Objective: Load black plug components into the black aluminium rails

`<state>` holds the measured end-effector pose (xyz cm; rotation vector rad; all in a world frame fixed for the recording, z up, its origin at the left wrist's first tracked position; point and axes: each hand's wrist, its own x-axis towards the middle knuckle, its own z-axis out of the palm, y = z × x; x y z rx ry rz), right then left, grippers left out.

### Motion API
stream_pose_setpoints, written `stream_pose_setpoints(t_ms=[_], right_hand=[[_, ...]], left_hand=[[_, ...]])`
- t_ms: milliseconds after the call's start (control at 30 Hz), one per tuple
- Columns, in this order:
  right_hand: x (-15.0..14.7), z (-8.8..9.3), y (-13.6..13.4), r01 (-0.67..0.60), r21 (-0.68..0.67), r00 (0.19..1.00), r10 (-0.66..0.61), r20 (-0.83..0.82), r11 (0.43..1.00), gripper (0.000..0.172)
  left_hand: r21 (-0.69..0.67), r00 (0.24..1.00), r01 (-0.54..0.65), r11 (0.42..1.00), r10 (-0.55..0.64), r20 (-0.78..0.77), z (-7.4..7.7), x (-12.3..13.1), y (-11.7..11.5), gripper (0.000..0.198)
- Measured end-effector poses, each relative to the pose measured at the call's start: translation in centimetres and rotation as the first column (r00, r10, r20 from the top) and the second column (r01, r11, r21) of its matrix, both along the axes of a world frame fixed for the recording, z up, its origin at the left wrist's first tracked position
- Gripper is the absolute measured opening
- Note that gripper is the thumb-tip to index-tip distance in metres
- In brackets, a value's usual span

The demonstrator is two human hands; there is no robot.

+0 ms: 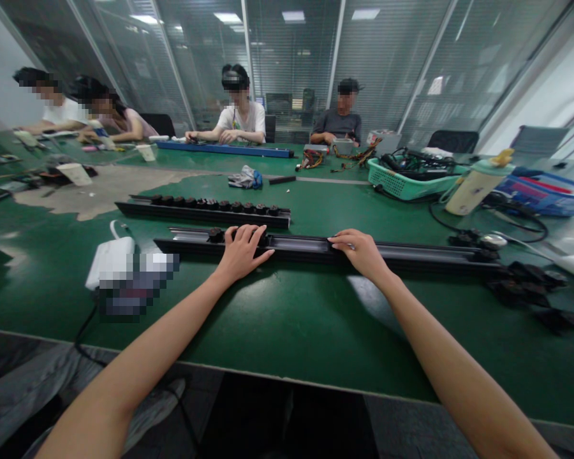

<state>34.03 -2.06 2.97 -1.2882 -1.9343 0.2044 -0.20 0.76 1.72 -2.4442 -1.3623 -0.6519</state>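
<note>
"Where's the long black rail (411, 255)?"

"Flat on the green counter (277, 331), right in front of the person, running alongside a second knob-studded rail (203, 213). Glass partition walls (387, 64) surround the room, and a mint-green basket of cables (402, 178) sits farther along."

"And the arms?"

"Both reach forward, well apart. The left grip (242, 252) lies spread across the rail, just beside a round black knob (215, 234); the right grip (358, 255) rests spread on top, not closed around it."
</note>
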Motion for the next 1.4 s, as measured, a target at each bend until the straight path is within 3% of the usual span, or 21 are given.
stream_pose_setpoints(t_ms=[1400], right_hand=[[1.4, 0.3, -0.2, 0.024, -0.02, 0.995, -0.022, 0.1, 1.0, 0.021]], left_hand=[[-0.011, 1.0, 0.002, 1.0, -0.001, 0.009, 0.1, 0.0, 0.0, 0.067]])
